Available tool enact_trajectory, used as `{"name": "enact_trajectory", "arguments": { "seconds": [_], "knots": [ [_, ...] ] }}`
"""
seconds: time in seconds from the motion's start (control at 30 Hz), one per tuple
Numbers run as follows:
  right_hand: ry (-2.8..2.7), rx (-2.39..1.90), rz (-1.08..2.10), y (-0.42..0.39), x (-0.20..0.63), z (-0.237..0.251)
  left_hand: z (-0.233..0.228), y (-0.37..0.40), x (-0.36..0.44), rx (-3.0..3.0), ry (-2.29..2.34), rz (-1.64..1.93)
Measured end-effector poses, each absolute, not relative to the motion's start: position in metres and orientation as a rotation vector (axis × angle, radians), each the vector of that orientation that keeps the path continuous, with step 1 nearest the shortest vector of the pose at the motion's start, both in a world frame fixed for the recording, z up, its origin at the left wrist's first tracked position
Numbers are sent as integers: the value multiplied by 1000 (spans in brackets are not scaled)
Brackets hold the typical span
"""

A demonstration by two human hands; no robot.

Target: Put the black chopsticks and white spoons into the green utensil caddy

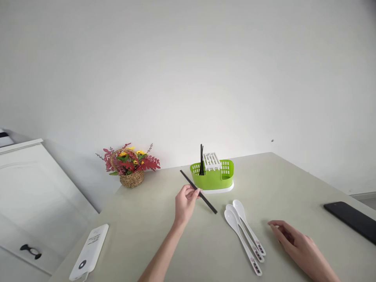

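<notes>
My left hand (186, 199) pinches black chopsticks (208, 202) near their middle, tilted down to the right above the table. I cannot tell whether it is one stick or two pressed together. Just behind is a green utensil holder (211, 181) with a white base and a white slotted rack (212, 161) on top. More black chopsticks (201, 158) stand upright in its left compartment. Three white spoons (242, 229) lie side by side, handles toward me. To their right my right hand (296, 244) rests by the table, fingers loosely bent and holding nothing.
A wicker basket (132, 179) of artificial flowers stands at the back left of the table (141, 227). A white device (91, 250) lies near the left edge, and a black phone (352, 219) at the right edge. A white cabinet (38, 196) adjoins on the left.
</notes>
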State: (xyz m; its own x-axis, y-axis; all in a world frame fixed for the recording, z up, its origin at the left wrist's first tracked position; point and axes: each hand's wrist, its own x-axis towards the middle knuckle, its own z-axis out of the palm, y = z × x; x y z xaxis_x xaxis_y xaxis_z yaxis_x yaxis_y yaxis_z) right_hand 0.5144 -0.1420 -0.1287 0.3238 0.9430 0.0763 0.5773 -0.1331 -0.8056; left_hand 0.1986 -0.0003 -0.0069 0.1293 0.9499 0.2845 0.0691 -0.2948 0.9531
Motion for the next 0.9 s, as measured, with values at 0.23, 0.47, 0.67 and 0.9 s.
{"name": "enact_trajectory", "arguments": {
  "seconds": [0.23,0.47,0.67,0.9],
  "knots": [
    [-1303,-1582,800,-145,509,-117,-35,-26,251,868,857,1262],
    [-1255,-1436,1014,-139,478,-98,-57,-55,302,771,846,1241],
    [-1235,-1463,1001,-138,481,-110,-53,-61,303,827,894,1198],
    [-1180,-1480,1010,-139,484,-120,-33,-62,297,1026,1000,1241]
  ]
}}
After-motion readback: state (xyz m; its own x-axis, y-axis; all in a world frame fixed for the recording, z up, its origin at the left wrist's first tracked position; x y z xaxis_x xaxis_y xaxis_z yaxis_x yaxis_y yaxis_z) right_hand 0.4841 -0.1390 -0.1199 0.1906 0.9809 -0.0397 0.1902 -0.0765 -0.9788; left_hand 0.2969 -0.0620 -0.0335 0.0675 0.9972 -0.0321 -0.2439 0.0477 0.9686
